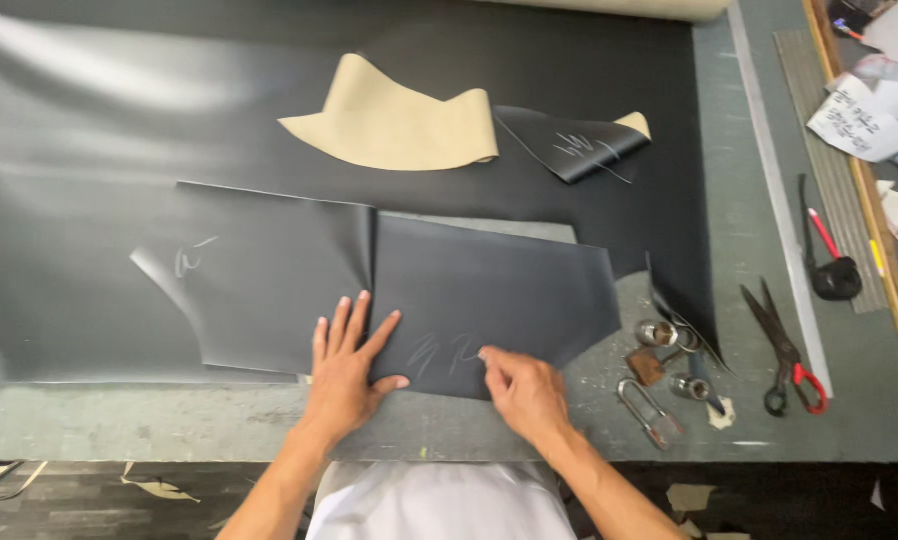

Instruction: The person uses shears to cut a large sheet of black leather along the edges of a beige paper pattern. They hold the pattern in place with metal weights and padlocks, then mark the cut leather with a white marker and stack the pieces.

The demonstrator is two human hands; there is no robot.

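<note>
Left hand point(347, 368): lying flat, fingers spread, no grip closed on anything; it is pressing down the near edge of the cut black panel point(489, 295), at the seam where that panel is meeting a second black panel point(259, 275) on its left.

Right hand point(522, 388): fingertips pinched together at the cut black panel's near edge, just right of faint chalk scribbles; whether the grip is holding a marking tool or only the material, I cannot tell.

Cut black panel: lying flat on the grey surface point(89, 420), directly ahead of both hands. Long axis is running left to right; its right end is tapering to an angled point aimed toward the scissors point(784, 350).

Progress, as judged: both panels are already cut out and carrying chalk marks; the large black sheet point(119, 120) beyond the panel is showing a cut-away gap, with much uncut material remaining.

Beyond the panel: a tan piece point(394, 125) and a small curled black offcut point(574, 145). Right of the panel: metal weights point(664, 355) and a clasp point(649, 410), then the scissors.
</note>
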